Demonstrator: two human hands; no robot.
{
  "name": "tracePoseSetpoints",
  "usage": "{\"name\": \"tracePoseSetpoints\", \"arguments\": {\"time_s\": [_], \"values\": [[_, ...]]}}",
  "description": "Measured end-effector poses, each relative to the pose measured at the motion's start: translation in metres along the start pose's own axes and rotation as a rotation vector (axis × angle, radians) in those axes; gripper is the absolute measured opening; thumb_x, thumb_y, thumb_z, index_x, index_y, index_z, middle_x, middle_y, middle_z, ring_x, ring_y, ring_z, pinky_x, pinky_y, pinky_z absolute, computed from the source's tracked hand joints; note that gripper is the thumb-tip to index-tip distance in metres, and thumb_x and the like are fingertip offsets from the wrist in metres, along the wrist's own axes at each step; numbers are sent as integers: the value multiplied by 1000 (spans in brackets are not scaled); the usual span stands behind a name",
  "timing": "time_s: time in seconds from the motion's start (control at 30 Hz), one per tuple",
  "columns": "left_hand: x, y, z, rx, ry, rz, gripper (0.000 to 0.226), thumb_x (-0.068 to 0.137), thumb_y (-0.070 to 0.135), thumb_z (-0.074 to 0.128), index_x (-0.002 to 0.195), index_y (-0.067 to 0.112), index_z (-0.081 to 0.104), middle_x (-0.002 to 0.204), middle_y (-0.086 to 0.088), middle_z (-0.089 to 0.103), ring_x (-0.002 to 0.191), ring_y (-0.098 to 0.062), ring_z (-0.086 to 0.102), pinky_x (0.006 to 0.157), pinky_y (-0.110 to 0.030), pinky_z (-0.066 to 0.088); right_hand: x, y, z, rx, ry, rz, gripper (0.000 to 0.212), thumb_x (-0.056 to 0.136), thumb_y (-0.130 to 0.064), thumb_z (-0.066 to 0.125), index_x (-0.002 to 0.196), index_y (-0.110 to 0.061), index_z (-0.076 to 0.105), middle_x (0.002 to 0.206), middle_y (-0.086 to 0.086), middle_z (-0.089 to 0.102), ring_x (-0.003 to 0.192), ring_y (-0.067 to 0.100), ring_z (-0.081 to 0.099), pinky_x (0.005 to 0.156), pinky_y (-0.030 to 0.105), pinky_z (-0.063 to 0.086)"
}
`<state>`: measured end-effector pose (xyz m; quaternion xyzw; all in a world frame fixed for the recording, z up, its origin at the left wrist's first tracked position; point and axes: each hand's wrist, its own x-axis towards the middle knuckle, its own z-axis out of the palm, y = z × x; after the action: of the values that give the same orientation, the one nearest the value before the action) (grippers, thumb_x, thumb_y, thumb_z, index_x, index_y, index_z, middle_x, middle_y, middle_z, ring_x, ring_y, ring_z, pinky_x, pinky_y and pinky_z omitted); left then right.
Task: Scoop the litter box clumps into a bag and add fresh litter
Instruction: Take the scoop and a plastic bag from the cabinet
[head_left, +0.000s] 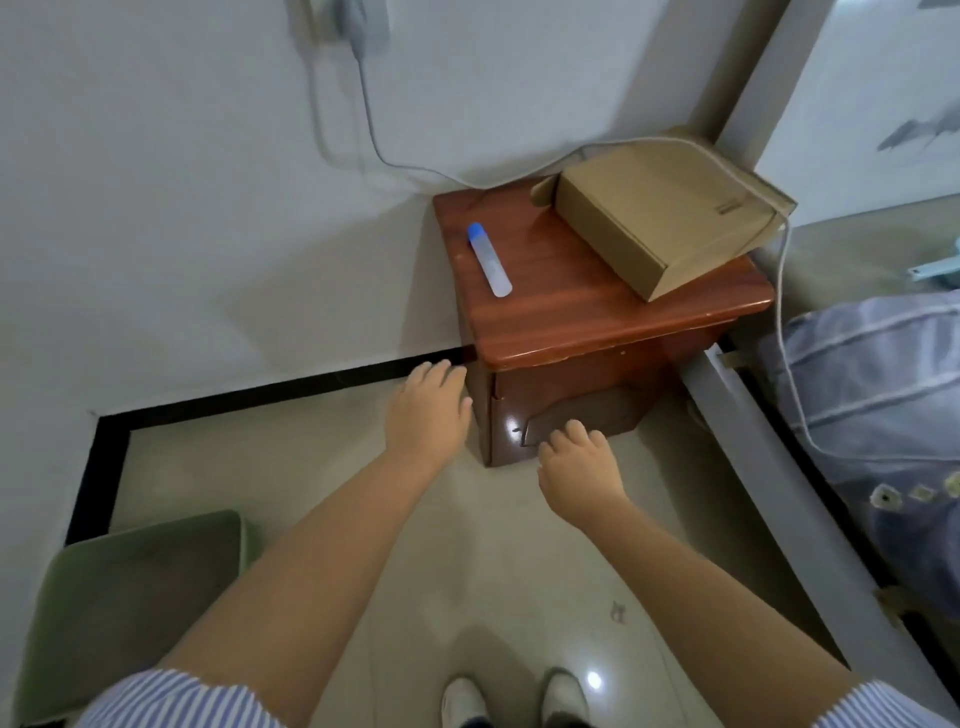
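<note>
From the head view, both hands reach toward a wooden nightstand (597, 306) in the room's corner. Left hand (428, 410), fingers loosely extended, holds nothing beside the cabinet's left edge; right hand (579, 467), fingers lightly curled, also holds nothing, near the lower front panel. A green litter box (130, 597) sits on the floor at lower left, well apart. Likely step: fetching supplies. No scoop, bag or litter shows; the next move probably calls for opening the cabinet.
</note>
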<state>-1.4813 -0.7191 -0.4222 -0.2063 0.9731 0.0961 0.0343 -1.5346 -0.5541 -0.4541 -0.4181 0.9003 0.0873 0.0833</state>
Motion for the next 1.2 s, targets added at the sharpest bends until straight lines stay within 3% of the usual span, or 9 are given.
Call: {"name": "tracePoseSetpoints", "arguments": {"time_s": [0.1,0.17,0.33,0.5,0.73,0.9,1.0,1.1,1.2], "values": [[52,-13,46,-114,244,235,44,84,24,44,113,-3,64,117,-22,63,110,-41,59,86,-48,51,57,3,61,-164,140,-130,38,29,-29,87,62,-16,74,73,2,70,86,23,43,64,29,31],[85,-24,86,-102,351,377,45,83,24,44,108,-6,65,113,-24,65,107,-43,60,85,-51,48,93,7,108,-312,232,-197,48,30,-31,87,75,-16,78,92,4,74,95,24,42,72,32,30],[123,-42,131,-196,621,581,54,98,36,35,115,-9,59,119,-25,60,119,-23,43,108,-19,27,147,17,184,-484,462,-310,61,47,-47,80,102,-21,73,119,-3,67,116,21,40,87,37,31],[128,-41,137,-204,697,604,60,96,40,30,116,-9,59,120,-25,60,120,-21,40,103,-24,28,160,20,206,-548,616,-282,56,58,-45,70,109,-21,70,122,-3,65,112,22,37,83,35,31],[116,-37,131,-122,636,546,62,95,43,30,118,-7,59,122,-22,60,117,-36,54,99,-23,34,159,-7,206,-132,729,-150,33,47,-18,84,77,-11,71,84,8,69,80,24,40,67,30,25],[111,-29,154,188,916,654,33,97,20,40,119,0,56,118,-19,63,117,-35,51,102,-42,35,98,-2,232,161,1000,-81,18,66,0,63,68,-11,48,62,8,58,69,20,34,60,29,22],[101,-6,200,269,803,980,31,91,7,46,121,5,54,120,-16,63,121,-31,49,107,-39,27,40,11,248,231,1000,-25,13,69,2,52,59,-7,52,58,10,57,67,20,33,59,30,23],[94,52,231,288,516,1065,44,85,6,39,126,3,55,130,-15,57,122,-31,53,105,-40,37,-17,33,262,335,922,50,9,70,0,53,70,-8,49,66,13,58,71,19,39,63,27,31],[94,130,249,324,208,1082,49,101,16,27,148,14,16,157,-2,13,145,-17,9,117,-30,9,-70,55,267,517,852,319,15,72,-14,55,86,-9,53,94,12,56,86,14,49,74,14,43]]}}
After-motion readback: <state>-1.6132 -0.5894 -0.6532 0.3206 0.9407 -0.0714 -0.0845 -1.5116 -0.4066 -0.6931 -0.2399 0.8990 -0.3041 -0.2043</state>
